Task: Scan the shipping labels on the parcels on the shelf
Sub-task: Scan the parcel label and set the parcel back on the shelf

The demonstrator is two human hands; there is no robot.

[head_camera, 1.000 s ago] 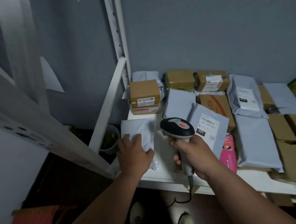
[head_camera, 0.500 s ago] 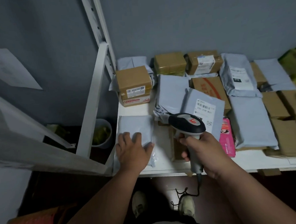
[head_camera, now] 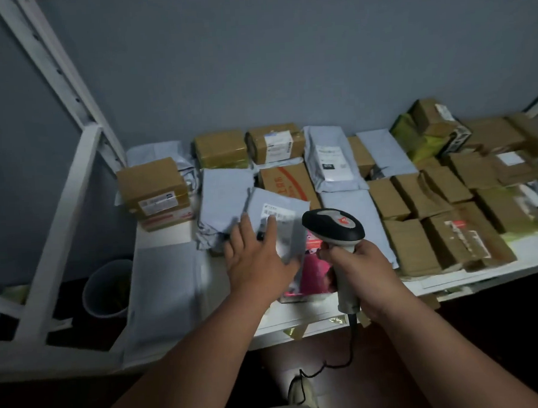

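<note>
My right hand (head_camera: 363, 272) grips the handle of a black and grey barcode scanner (head_camera: 332, 224), whose head points toward the back of the shelf. My left hand (head_camera: 256, 254) lies with straight fingers on a grey poly mailer (head_camera: 285, 209), partly covering its white shipping label (head_camera: 279, 217). A pink package (head_camera: 315, 270) lies under that mailer. A flat grey mailer (head_camera: 164, 281) sits alone at the shelf's front left. Several brown boxes and grey mailers fill the white shelf (head_camera: 305, 320); a box at the left (head_camera: 153, 191) shows its label.
White metal shelf posts (head_camera: 65, 199) rise at the left. A grey bucket (head_camera: 108, 290) stands on the floor beside the shelf. Brown boxes (head_camera: 442, 207) crowd the right half. The scanner's black cable (head_camera: 347, 355) hangs below the shelf edge above a shoe.
My left hand left the flat grey mailer at the front left and moved right onto the labelled mailer. The scanner shifted right with my right hand; the view swung right.
</note>
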